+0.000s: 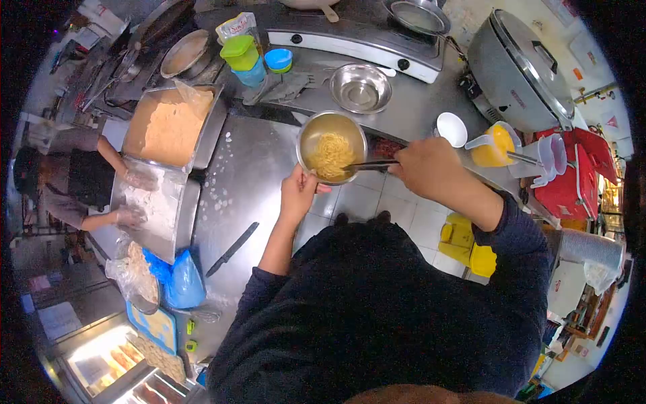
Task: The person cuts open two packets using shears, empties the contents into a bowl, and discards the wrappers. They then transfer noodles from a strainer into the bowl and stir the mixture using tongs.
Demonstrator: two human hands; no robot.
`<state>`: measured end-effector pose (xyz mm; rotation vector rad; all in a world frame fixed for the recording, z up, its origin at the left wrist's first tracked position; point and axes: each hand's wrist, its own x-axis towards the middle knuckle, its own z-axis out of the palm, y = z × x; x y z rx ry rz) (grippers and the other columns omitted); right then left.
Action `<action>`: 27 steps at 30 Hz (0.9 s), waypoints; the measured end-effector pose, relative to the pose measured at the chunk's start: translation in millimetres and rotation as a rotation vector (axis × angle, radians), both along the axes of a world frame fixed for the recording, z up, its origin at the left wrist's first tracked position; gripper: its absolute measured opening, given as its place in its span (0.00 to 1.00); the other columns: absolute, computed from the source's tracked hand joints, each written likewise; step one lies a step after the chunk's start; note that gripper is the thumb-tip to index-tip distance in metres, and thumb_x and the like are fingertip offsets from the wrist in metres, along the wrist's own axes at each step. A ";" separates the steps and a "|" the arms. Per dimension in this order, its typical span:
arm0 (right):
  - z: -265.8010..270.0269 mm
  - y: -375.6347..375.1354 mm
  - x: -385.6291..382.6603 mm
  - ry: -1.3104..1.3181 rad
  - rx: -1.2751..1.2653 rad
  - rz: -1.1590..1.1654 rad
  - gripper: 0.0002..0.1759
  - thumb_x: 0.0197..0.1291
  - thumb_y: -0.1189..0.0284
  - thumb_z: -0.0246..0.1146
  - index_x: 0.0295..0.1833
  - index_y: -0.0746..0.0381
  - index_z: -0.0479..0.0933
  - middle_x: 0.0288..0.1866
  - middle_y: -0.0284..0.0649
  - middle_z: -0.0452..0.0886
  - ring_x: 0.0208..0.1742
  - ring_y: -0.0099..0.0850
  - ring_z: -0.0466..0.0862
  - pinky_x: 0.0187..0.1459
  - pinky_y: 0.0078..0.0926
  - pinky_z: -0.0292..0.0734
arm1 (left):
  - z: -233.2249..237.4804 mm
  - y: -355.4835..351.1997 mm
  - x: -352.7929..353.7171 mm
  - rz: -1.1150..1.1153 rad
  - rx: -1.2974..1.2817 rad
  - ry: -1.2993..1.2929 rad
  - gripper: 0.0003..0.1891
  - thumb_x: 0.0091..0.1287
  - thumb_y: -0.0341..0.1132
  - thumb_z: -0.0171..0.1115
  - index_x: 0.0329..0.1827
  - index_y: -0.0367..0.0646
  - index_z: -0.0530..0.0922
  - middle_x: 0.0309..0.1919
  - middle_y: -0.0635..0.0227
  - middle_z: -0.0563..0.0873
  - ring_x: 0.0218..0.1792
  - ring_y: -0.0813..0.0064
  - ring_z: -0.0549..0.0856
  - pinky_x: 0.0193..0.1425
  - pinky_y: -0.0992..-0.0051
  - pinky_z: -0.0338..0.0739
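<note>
floor: pale square tiles (377, 202) with dark grout lines, showing in the gap beside the counter
counter: stainless steel worktop (249, 182) left of the tiles, dusted with white specks
far side: steel gas stove (356, 44), knobs facing near
far right: big grey lidded cooker (518, 67), with a red cooler box (572, 182) nearer
floor, right: yellow plastic stool (464, 246)
light: warm glow from a lit glass display case (108, 363), near left

Left hand (298, 193) steadies noodle bowl (332, 147); right hand (425, 167) holds tongs (370, 164).
</note>
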<state>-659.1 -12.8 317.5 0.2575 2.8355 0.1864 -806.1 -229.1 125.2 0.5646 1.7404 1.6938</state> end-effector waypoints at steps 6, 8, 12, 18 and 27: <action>-27.9 -2.9 -7.3 0.131 0.040 -0.022 0.16 0.64 0.56 0.60 0.44 0.56 0.82 0.31 0.43 0.85 0.35 0.41 0.87 0.34 0.39 0.80 | 9.3 -0.8 6.5 0.025 0.067 -0.041 0.12 0.76 0.27 0.46 0.58 0.31 0.70 0.34 0.57 0.86 0.33 0.64 0.91 0.39 0.73 0.86; -28.1 -7.1 -3.3 0.171 0.075 0.055 0.19 0.64 0.53 0.61 0.50 0.55 0.81 0.32 0.41 0.84 0.34 0.40 0.86 0.34 0.36 0.80 | 6.6 -0.7 3.2 0.035 0.077 -0.073 0.12 0.77 0.28 0.46 0.59 0.31 0.68 0.36 0.56 0.86 0.33 0.64 0.90 0.40 0.72 0.87; 23.9 -12.8 2.3 0.237 0.132 0.048 0.20 0.59 0.55 0.66 0.54 0.54 0.80 0.34 0.37 0.83 0.34 0.38 0.86 0.34 0.34 0.79 | -2.6 -3.9 0.6 0.066 0.076 -0.197 0.13 0.78 0.29 0.45 0.61 0.32 0.66 0.40 0.53 0.85 0.34 0.63 0.90 0.41 0.70 0.88; 68.4 -8.5 -4.3 0.170 0.171 0.039 0.20 0.57 0.56 0.68 0.50 0.55 0.82 0.32 0.38 0.83 0.34 0.38 0.86 0.34 0.36 0.79 | -2.7 4.3 2.2 0.059 0.129 -0.233 0.14 0.78 0.28 0.43 0.62 0.32 0.65 0.42 0.52 0.85 0.34 0.61 0.90 0.42 0.68 0.88; -53.1 -19.4 1.5 0.072 -0.271 -0.122 0.15 0.62 0.57 0.63 0.43 0.57 0.85 0.33 0.44 0.85 0.40 0.46 0.86 0.43 0.44 0.81 | -2.3 2.4 6.6 0.157 0.168 -0.185 0.14 0.77 0.26 0.44 0.62 0.30 0.65 0.41 0.52 0.85 0.34 0.61 0.90 0.43 0.68 0.88</action>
